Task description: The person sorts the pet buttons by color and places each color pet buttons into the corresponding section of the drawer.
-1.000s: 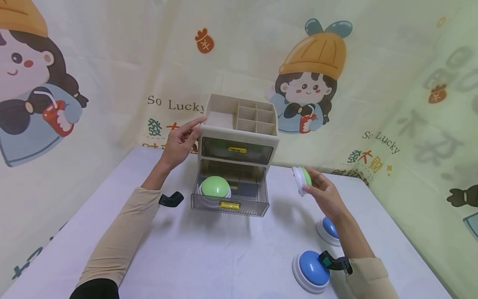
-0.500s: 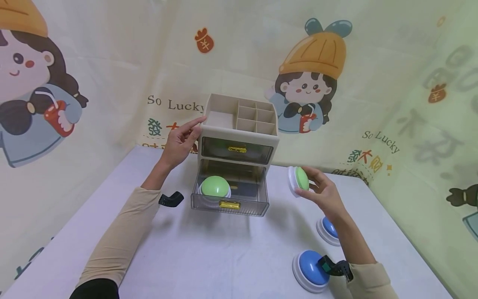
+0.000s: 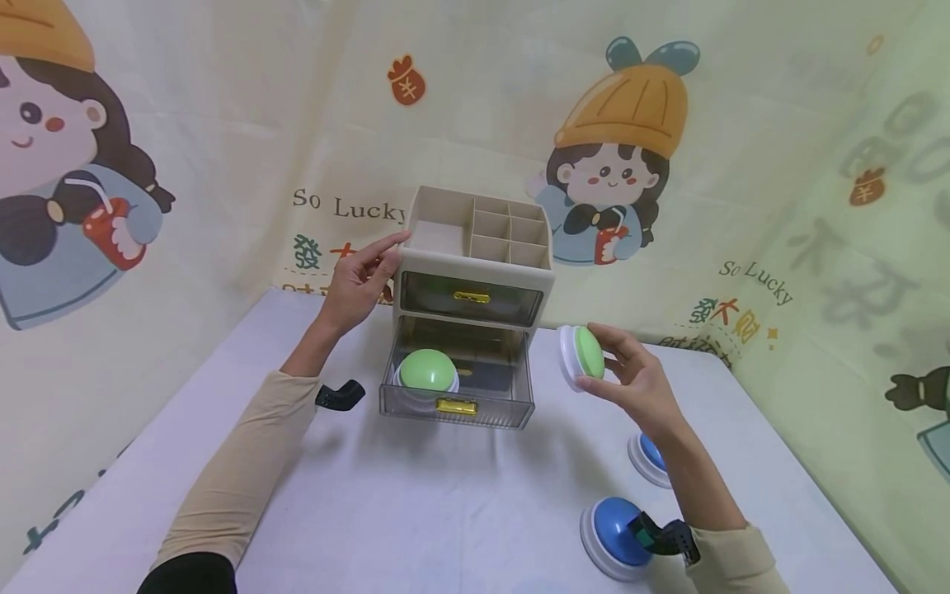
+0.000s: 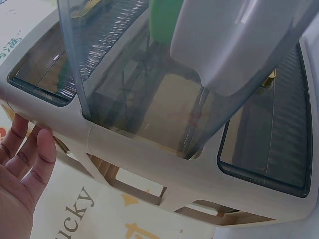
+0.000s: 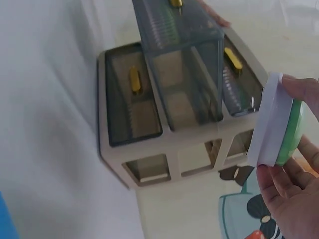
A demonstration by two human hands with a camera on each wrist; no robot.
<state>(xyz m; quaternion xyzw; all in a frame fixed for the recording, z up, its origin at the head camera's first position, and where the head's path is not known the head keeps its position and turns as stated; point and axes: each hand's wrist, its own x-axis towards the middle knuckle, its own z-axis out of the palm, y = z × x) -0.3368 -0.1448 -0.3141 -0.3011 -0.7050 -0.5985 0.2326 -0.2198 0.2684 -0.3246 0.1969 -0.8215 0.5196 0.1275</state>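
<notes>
A cream desktop drawer organizer (image 3: 475, 262) stands at the back of the table, its middle smoky drawer (image 3: 458, 409) pulled out. Inside that drawer, on the left, sits a green-domed buzzer button (image 3: 428, 370) with a white base. My left hand (image 3: 355, 285) touches the organizer's left side, fingertips against its upper edge. To the right of the drawer, my right hand (image 3: 640, 381) holds another green buzzer button (image 3: 590, 353) in the air. Its white base faces left, and fingers and thumb pinch its rim, as the right wrist view (image 5: 274, 124) also shows.
Two blue buzzer buttons lie on the table at right: one near the front (image 3: 620, 532), another behind it (image 3: 651, 454), partly hidden by my right forearm. Divided compartments (image 3: 512, 235) top the organizer. A printed cloth (image 3: 475, 107) hangs behind the table.
My right hand has moved left toward the drawer with the green buzzer button, turning it so more of the green dome shows. The left hand and organizer have stayed still.
</notes>
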